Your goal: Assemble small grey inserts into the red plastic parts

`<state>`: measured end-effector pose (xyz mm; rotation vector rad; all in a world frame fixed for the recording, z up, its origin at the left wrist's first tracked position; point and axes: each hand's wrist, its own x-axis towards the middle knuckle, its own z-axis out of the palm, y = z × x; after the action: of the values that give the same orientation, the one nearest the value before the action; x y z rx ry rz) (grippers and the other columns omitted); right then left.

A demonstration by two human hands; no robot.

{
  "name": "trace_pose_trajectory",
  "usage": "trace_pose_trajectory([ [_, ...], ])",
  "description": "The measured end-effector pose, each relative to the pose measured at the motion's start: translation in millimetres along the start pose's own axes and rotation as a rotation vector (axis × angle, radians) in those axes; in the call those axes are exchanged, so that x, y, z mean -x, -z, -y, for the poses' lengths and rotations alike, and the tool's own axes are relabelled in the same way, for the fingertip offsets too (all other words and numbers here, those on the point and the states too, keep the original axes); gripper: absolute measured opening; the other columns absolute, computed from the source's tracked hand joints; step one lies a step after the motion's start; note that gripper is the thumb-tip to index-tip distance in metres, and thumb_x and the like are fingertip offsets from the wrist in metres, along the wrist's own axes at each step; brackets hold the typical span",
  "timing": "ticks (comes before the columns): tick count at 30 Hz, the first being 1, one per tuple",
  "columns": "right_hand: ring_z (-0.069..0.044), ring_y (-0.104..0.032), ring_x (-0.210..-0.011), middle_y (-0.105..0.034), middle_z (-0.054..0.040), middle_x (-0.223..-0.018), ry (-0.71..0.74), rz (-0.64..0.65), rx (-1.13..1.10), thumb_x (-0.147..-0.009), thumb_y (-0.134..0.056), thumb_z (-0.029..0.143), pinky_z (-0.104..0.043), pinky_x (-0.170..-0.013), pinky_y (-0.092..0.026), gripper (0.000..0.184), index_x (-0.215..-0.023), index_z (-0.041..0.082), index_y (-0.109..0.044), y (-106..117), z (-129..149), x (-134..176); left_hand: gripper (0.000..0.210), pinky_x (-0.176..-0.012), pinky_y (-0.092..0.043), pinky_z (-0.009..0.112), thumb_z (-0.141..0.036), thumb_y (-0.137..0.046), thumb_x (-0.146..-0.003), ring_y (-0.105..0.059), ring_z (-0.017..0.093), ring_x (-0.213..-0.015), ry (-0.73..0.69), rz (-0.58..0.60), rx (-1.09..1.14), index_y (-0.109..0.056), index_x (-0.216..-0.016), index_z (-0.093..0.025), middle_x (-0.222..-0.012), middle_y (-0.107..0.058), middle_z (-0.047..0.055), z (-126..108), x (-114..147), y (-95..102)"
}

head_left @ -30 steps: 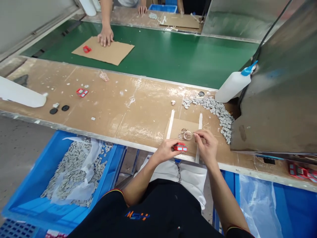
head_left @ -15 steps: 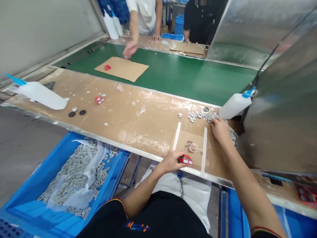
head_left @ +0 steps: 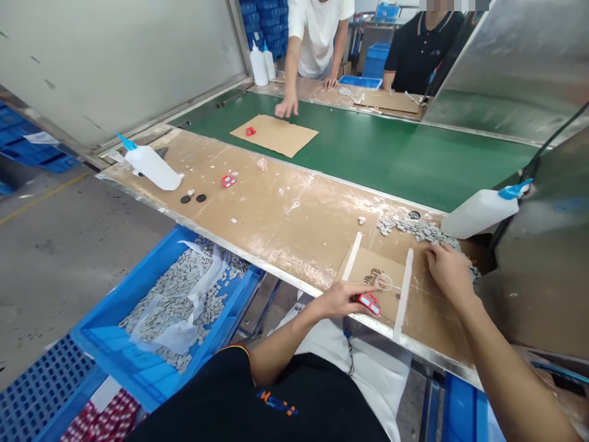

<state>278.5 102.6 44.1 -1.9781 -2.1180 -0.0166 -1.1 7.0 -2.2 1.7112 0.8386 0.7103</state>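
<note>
My left hand is closed on a small red toy car with pale windows, held at the table's front edge. Below its fingers lies a cardboard square with dark print and a whitish ring-shaped mark, between two white tape strips. My right hand rests by the near edge of a heap of small grey flat pieces. Its fingers are pinched together, and whatever they hold is too small to make out. Behind the heap leans a white squeeze bottle with a blue nozzle.
A second bottle, black discs and another red toy car are on the table's left. Beyond runs a green belt bearing a cardboard sheet. A co-worker's hand hovers near it. A blue crate holds many grey pieces.
The view has swung left, so things appear shifted right. The co-worker's hand has turned palm-down above the belt's cardboard. My left hand still holds the toy car; my right hand stays by the heap.
</note>
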Motion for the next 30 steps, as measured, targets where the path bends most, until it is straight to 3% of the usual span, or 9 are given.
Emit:
trace_pose_trajectory([
  [3, -0.023, -0.065, -0.071, -0.073, -0.0093, -0.083, -0.154, -0.062, -0.501, -0.082, -0.063, 0.029, -0.037, -0.069, -0.053, 0.014, -0.083, 0.019, -0.073, 11.0, 0.1, 16.6, 0.049, -0.093, -0.055, 0.030, -0.020, -0.077, -0.082, -0.072, 0.022, -0.106, 0.003, -0.004, 0.038, -0.067, -0.130, -0.019, -0.119, -0.076, 0.011, 0.9, 0.6, -0.2],
  [6, -0.018, -0.063, -0.063, -0.070, -0.0026, -0.073, -0.294, -0.011, -1.026, -0.071, -0.076, 0.048, -0.032, -0.062, -0.053, 0.031, -0.087, 0.021, -0.074, 17.5, 10.6, 40.2, 0.043, -0.086, -0.057, 0.029, -0.018, -0.079, -0.078, -0.074, 0.020, -0.094, 0.051, 0.002, 0.122, -0.071, -0.119, -0.015, -0.110, -0.078, 0.011, 0.6, 1.7, -1.4],
  [10, -0.012, -0.058, -0.055, -0.067, 0.0008, -0.066, -0.402, 0.110, -1.347, -0.058, -0.087, 0.057, -0.027, -0.056, -0.052, 0.048, -0.086, 0.021, -0.074, 18.7, 36.7, 71.1, 0.031, -0.081, -0.058, 0.029, -0.018, -0.080, -0.075, -0.074, 0.017, -0.085, 0.097, 0.019, 0.239, -0.070, -0.104, -0.014, -0.097, -0.077, 0.008, 0.6, 1.9, -1.7],
  [15, -0.011, -0.058, -0.053, -0.067, -0.0001, -0.062, -0.344, 0.206, -1.313, -0.065, -0.084, 0.056, -0.025, -0.052, -0.050, 0.042, -0.078, 0.018, -0.072, 21.8, 69.5, 106.1, 0.030, -0.082, -0.059, 0.029, -0.015, -0.077, -0.075, -0.073, 0.017, -0.088, 0.062, 0.037, 0.257, -0.072, -0.104, -0.015, -0.100, -0.077, 0.007, 2.9, 1.0, -1.4],
  [19, -0.016, -0.064, -0.059, -0.071, -0.0023, -0.067, -0.263, 0.277, -1.231, -0.072, -0.080, 0.048, -0.027, -0.055, -0.053, 0.032, -0.078, 0.018, -0.072, 20.5, 86.2, 122.0, 0.035, -0.080, -0.060, 0.029, -0.018, -0.080, -0.074, -0.074, 0.018, -0.089, 0.060, 0.037, 0.276, -0.071, -0.108, -0.016, -0.102, -0.076, 0.007, 3.7, 1.6, -2.1],
  [30, -0.019, -0.067, -0.068, -0.075, -0.0045, -0.075, -0.151, 0.388, -1.078, -0.079, -0.070, 0.042, -0.030, -0.063, -0.051, 0.023, -0.077, 0.018, -0.073, 12.4, 85.2, 122.4, 0.032, -0.079, -0.060, 0.028, -0.024, -0.082, -0.076, -0.075, 0.018, -0.086, 0.062, 0.083, 0.241, -0.071, -0.105, -0.015, -0.094, -0.077, 0.005, 2.0, 3.0, -1.0],
])
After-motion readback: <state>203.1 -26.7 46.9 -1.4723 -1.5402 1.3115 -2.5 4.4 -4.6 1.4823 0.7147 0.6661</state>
